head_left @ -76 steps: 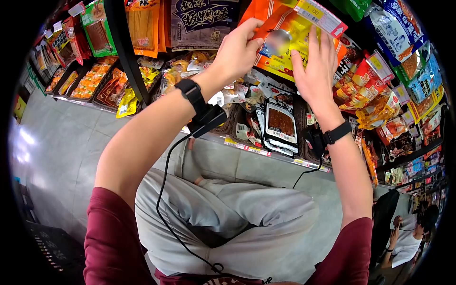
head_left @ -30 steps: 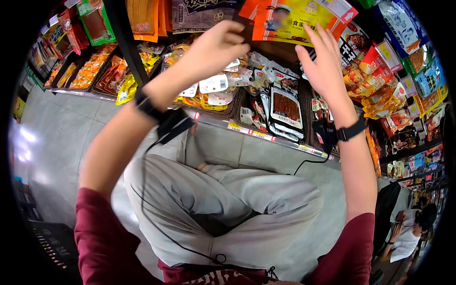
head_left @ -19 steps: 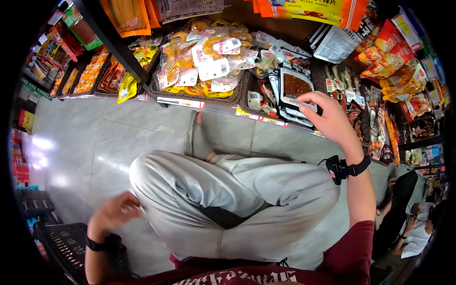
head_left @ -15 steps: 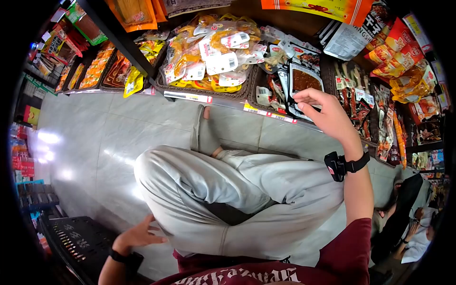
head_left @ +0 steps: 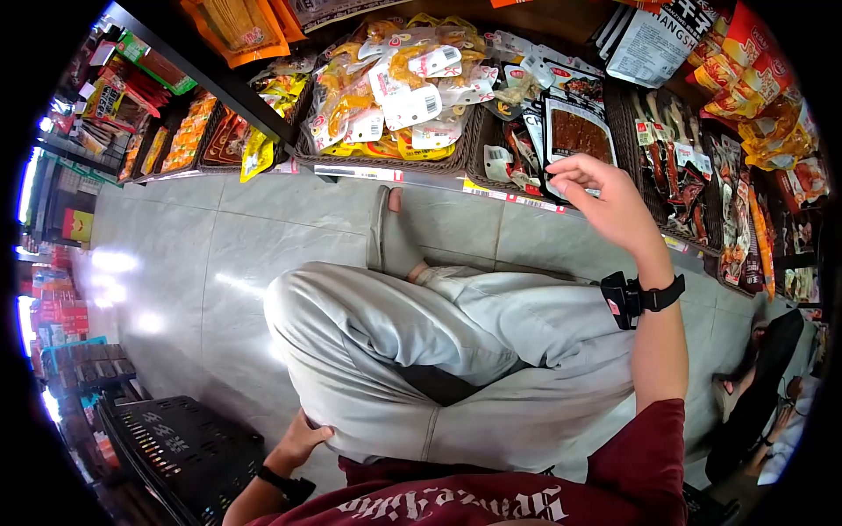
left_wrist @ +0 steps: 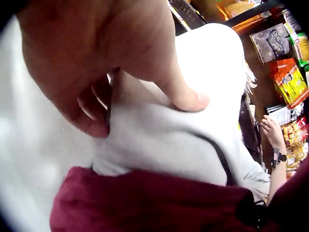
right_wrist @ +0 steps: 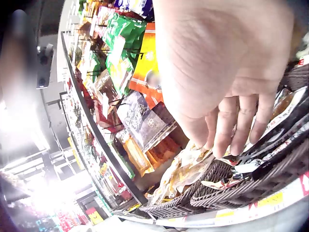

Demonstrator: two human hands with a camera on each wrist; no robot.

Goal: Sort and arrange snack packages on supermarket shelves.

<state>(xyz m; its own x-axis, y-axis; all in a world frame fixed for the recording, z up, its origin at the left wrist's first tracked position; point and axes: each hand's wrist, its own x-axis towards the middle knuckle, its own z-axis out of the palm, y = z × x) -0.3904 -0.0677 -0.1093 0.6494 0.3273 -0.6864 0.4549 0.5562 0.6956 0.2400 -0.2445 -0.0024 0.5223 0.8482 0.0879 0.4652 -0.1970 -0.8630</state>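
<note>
In the head view, my left hand (head_left: pixel 301 438) rests at the side of the grey trousers (head_left: pixel 351 351), low at the left. Seen from the left wrist, the thumb of that hand (left_wrist: pixel 106 53) lies on the light cloth and the other fingers bend down beside it. My right hand (head_left: pixel 605 200) hovers by the front edge of a basket with black meat packets (head_left: pixel 574 131), its fingers loosely bent and holding nothing. The right wrist view shows this hand (right_wrist: pixel 222 77) with its fingers hanging over the dark packets; contact cannot be told.
Bagged snacks with white labels (head_left: pixel 403 83) fill a wicker basket on the shelf. A black shopping basket (head_left: pixel 180 438) stands on the floor at lower left. Packages hang above the shelf, among them an orange one (head_left: pixel 237 31). Another person's dark-clothed leg (head_left: pixel 759 386) shows at right.
Both hands have left the hanging orange-yellow package. The left came down to the trousers; the right moved down over the black packets. The head view has shifted, with the hanging package mostly out of it.
</note>
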